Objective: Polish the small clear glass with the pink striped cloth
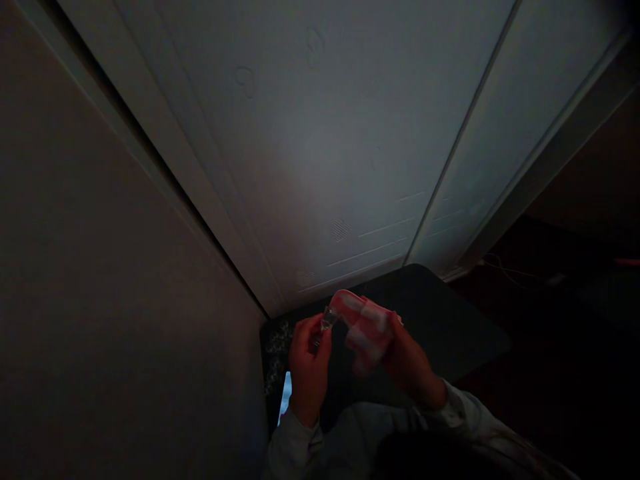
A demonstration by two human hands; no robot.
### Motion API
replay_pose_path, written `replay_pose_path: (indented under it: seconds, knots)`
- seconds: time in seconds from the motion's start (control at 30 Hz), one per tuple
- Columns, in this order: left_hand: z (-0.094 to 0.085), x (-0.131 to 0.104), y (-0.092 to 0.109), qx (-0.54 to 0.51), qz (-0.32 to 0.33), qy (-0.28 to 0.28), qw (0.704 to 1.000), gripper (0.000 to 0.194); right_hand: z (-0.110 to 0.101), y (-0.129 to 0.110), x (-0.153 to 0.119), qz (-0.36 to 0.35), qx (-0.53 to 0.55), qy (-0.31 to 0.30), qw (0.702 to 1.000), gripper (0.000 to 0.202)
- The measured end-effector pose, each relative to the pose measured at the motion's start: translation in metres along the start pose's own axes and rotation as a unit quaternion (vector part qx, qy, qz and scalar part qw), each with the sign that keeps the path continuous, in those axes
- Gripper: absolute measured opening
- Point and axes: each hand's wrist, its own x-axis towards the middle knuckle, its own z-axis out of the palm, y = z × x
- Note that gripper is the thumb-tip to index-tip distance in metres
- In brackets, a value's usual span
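My left hand (309, 363) is closed on a small clear, glass-like object (327, 318), gripped between thumb and fingers; its exact kind is too dim to tell. A pink-and-white cloth (367, 327) hangs in folds from my right hand (411, 367), which is closed on its right side. The cloth's left end reaches the clear object and appears to touch it. Both hands are above a dark tabletop (440, 320). Several small, clear-looking items (277, 340) lie at the table's left end, their details lost in the dark.
A bright screen (285, 393) shows left of my left wrist. Behind the table stands a pale panelled surface (320, 153) with embossed shapes. A plain wall or panel (125, 300) borders the left side. Thin white cables (510, 270) lie in the dark at right.
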Motion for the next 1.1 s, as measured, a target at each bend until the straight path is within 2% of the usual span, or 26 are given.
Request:
replay_pose_path:
  seconds: [0.07, 0.17, 0.23, 0.43, 0.53, 0.63, 0.77, 0.97, 1.1]
  knots:
    - [0.003, -0.003, 0.0, -0.003, 0.013, -0.01, 1.0, 0.016, 0.004, 0.001, 0.0, 0.005, 0.024, -0.005, 1.0, 0.058]
    - [0.01, -0.01, 0.0, 0.001, 0.044, -0.057, 0.997, 0.012, 0.011, 0.003, 0.001, 0.019, 0.039, -0.032, 0.999, 0.059]
    - [0.014, -0.014, -0.001, 0.009, 0.041, -0.077, 0.996, 0.013, 0.013, 0.003, 0.001, 0.028, 0.043, -0.05, 0.997, 0.059]
    - [0.018, -0.015, -0.003, -0.018, -0.023, -0.048, 0.998, 0.015, 0.01, 0.0, -0.003, 0.059, 0.08, -0.089, 0.991, 0.056]
    - [0.018, -0.014, -0.004, -0.051, -0.056, -0.044, 0.996, 0.015, 0.008, 0.0, -0.004, 0.05, 0.08, -0.095, 0.991, 0.044]
    - [0.017, -0.014, -0.003, -0.077, -0.077, -0.046, 0.993, 0.016, 0.005, 0.002, -0.004, 0.026, 0.033, -0.067, 0.997, 0.034]
    - [0.015, -0.011, 0.001, -0.097, -0.098, -0.05, 0.989, 0.018, 0.002, 0.005, -0.003, 0.003, -0.064, -0.036, 0.997, 0.04]
    - [0.01, -0.007, 0.013, -0.099, -0.063, -0.105, 0.987, 0.014, 0.002, 0.002, -0.002, -0.067, -0.184, -0.039, 0.98, 0.039]
    - [0.01, -0.008, 0.016, -0.162, -0.102, -0.124, 0.974, 0.026, 0.002, -0.002, -0.001, -0.095, -0.232, -0.017, 0.968, 0.03]
